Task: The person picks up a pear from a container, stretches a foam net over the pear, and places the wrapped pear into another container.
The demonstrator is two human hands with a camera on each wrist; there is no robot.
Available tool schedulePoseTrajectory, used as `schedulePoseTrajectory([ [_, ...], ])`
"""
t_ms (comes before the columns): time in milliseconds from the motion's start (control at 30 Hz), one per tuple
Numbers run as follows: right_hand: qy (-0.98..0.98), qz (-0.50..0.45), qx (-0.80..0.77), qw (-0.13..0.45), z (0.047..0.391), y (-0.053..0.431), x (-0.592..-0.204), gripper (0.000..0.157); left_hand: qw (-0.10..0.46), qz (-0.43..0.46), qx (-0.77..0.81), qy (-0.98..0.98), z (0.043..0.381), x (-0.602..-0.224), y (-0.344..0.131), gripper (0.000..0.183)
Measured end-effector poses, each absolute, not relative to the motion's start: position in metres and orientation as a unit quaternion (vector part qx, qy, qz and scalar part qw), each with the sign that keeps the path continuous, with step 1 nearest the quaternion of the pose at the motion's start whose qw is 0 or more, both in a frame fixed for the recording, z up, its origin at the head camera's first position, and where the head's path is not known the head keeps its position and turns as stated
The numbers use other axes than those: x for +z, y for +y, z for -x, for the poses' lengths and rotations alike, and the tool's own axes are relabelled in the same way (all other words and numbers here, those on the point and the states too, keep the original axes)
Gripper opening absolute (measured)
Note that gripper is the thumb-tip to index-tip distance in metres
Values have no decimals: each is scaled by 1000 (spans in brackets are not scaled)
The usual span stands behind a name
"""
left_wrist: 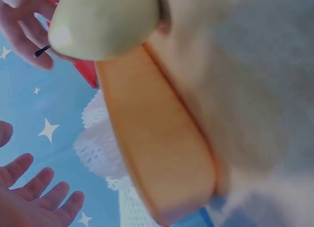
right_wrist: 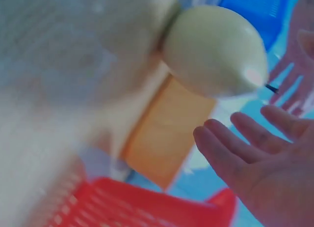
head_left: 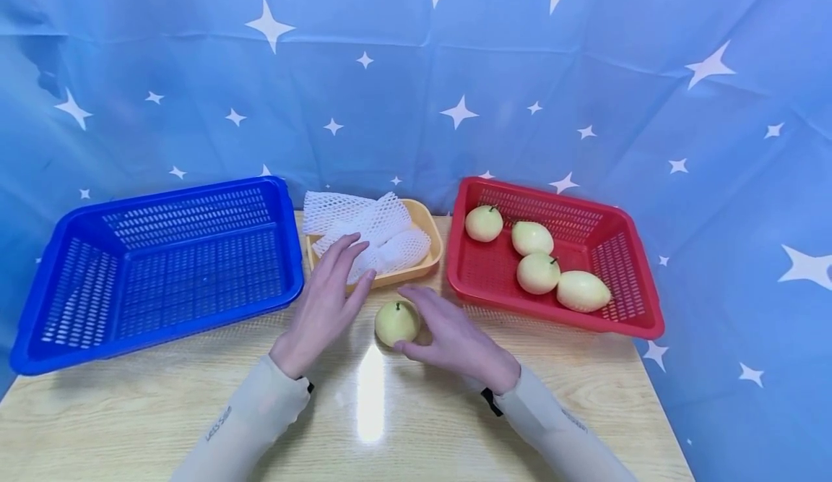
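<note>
A pale green pear (head_left: 396, 324) stands on the table, its short dark stem pointing up. My right hand (head_left: 458, 339) is close at its right side, thumb and fingers spread, with a gap to the pear (right_wrist: 216, 52) in the right wrist view. To the left of the pear, my left hand (head_left: 323, 312) reaches forward with extended fingers and holds nothing. Its fingertips overlap the white foam net sleeves (head_left: 383, 225) in the head view. These sleeves lie in a small yellow-orange basket (head_left: 425, 267) just beyond the pear.
At the left stands a large blue plastic basket (head_left: 295, 251) with nothing in it. A red basket (head_left: 458, 251) on the right holds several pears (head_left: 538, 274). Behind the wooden table (head_left: 117, 424) hangs a blue cloth (head_left: 403, 84) with white stars.
</note>
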State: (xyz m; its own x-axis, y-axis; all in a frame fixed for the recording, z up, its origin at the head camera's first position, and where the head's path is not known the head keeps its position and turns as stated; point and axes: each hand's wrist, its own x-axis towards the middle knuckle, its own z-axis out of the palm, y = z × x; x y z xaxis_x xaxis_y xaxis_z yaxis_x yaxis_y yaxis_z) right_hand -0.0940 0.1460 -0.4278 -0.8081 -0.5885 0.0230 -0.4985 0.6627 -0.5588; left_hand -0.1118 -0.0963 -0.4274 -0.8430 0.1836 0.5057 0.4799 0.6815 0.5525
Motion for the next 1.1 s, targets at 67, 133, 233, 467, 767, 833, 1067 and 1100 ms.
schedulePoseTrajectory([
  [67, 912, 306, -267, 54, 91, 149, -419, 79, 207, 189, -344, -896, 118, -422, -93, 48],
  [133, 917, 308, -254, 29, 88, 153, -411, 76, 200, 193, -331, -902, 125, -418, -89, 49],
  [233, 921, 314, -230, -16, 87, 157, -402, 75, 185, 206, -301, -913, 135, -413, -83, 50],
  [467, 921, 317, -211, -86, 89, 170, -392, 78, 145, 217, -196, -945, 154, -411, -70, 48],
  [767, 926, 278, -238, -96, 96, 185, -392, 74, 157, 184, -99, -965, 166, -423, -65, 50],
  [833, 929, 265, -243, -93, 97, 186, -393, 72, 178, 195, -96, -960, 167, -427, -67, 40],
  [1067, 936, 224, -255, -90, 102, 189, -393, 68, 238, 230, -129, -935, 170, -431, -71, 18],
  [1100, 937, 219, -257, -89, 103, 190, -393, 67, 240, 231, -136, -933, 171, -430, -72, 17],
])
